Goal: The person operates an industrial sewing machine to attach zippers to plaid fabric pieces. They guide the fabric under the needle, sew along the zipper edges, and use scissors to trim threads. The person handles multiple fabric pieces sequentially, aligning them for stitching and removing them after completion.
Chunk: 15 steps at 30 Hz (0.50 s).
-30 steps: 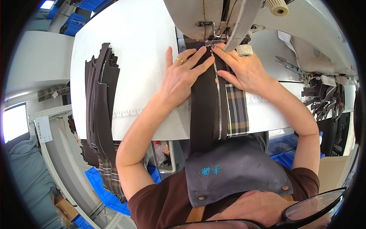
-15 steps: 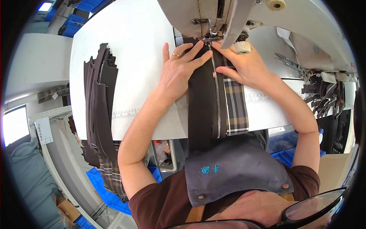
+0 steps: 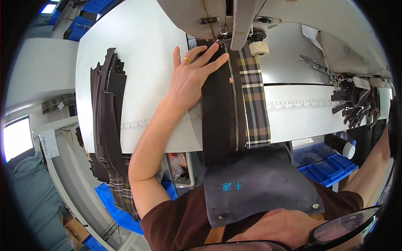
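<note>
Item: dark brown strip (image 3: 215, 113), long and narrow, lying near-to-far across the white sewing table (image 3: 142, 46). A metal zipper (image 3: 233, 104) runs along its right edge, and a plaid fabric band (image 3: 254, 104) lies just right of that, touching the zipper. The far end of the assembly sits under the presser foot (image 3: 222, 39) of the sewing machine (image 3: 268, 16); the near end hangs over the table's near edge toward a dark apron (image 3: 259, 184).

Left hand (image 3: 190, 77): I read it as open and flat, fingers spread, fingertips pressing on the brown strip just near of the foot; a gold ring on one finger.

Right hand: out of the picture. Only the forearm (image 3: 372, 171) shows at the right edge, well away from the work; I cannot tell its state.

Progress, by my judgement: the foot stands at the far end of the strip and nearly the full zipper length lies on the near side of the needle, so most of the seam looks left to run.

Surroundings: stack of brown strips (image 3: 106, 113) at the table's left; scissors (image 3: 316, 65) far right; bunch of dark cut pieces (image 3: 354, 102) at the right end; blue bins (image 3: 324, 165) below.
</note>
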Motion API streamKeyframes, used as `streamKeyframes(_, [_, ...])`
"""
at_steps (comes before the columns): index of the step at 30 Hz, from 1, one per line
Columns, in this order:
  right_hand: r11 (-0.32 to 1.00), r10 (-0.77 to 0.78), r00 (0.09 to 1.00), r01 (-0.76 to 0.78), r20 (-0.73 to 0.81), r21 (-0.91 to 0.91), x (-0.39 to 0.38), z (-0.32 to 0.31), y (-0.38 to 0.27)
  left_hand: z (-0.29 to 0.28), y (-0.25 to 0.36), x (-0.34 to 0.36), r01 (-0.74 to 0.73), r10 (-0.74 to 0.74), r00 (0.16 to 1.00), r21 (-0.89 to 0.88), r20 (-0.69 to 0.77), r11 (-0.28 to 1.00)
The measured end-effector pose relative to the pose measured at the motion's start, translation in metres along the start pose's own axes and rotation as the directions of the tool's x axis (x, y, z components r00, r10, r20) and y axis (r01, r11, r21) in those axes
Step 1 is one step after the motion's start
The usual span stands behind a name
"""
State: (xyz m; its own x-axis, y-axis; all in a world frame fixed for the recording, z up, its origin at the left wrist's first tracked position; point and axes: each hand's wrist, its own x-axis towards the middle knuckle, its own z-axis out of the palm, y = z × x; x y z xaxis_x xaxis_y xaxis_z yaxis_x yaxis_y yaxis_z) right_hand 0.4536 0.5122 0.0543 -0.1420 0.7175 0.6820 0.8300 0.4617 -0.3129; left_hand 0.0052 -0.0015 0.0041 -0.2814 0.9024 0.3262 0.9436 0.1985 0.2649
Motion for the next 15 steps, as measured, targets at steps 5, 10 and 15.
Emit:
streamKeyframes(5, [0.987, 0.125, 0.974, -0.103, 0.189, -0.122, -0.008, 0.022, 0.063, 0.0, 0.0, 0.0, 0.012, -0.012, 1.0, -0.009, 0.006, 1.0])
streamKeyframes(10, [0.981, 0.155, 0.954, -0.117, 0.259, -0.154, -0.014, 0.032, 0.077, 0.0, -0.002, -0.003, -0.007, 0.006, 1.0, 0.016, 0.028, 1.0])
streamKeyframes(15, [0.98, 0.148, 0.947, -0.102, 0.285, -0.169, -0.019, 0.036, 0.083, 0.0, -0.001, -0.002, -0.003, 0.003, 1.0, 0.005, 0.014, 1.0])
